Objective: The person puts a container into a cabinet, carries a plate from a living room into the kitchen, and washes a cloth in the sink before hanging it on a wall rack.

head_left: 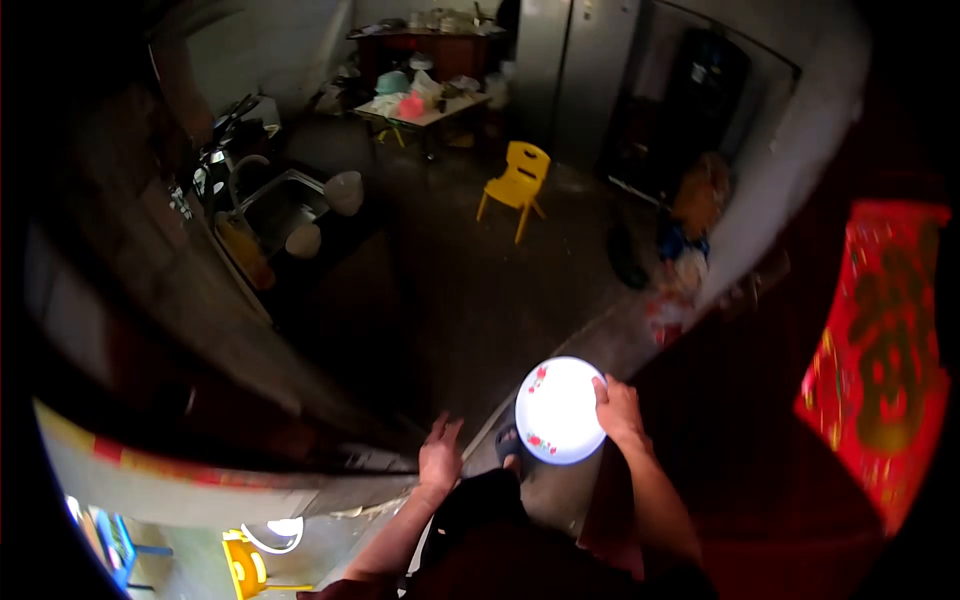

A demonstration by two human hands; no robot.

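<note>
A round white plate (pixel 562 415) with red flower prints near its rim is in my right hand (pixel 620 412), which grips it at the right edge, thumb over the top face. The plate's middle is washed out by bright light. My left hand (pixel 440 455) is held out low in front of me, fingers apart and nothing in them. It is near the doorway's threshold, to the left of the plate. Under the plate's left side, a dark slipper (pixel 509 440) on my foot shows.
A yellow chair (pixel 518 185) stands ahead on the dark floor. To the left is a sink (pixel 285 205) with bowls beside it. A cluttered table (pixel 425 112) is at the back. A red banner (pixel 880 350) hangs on the door at right; another yellow chair (pixel 245 565) is lower left.
</note>
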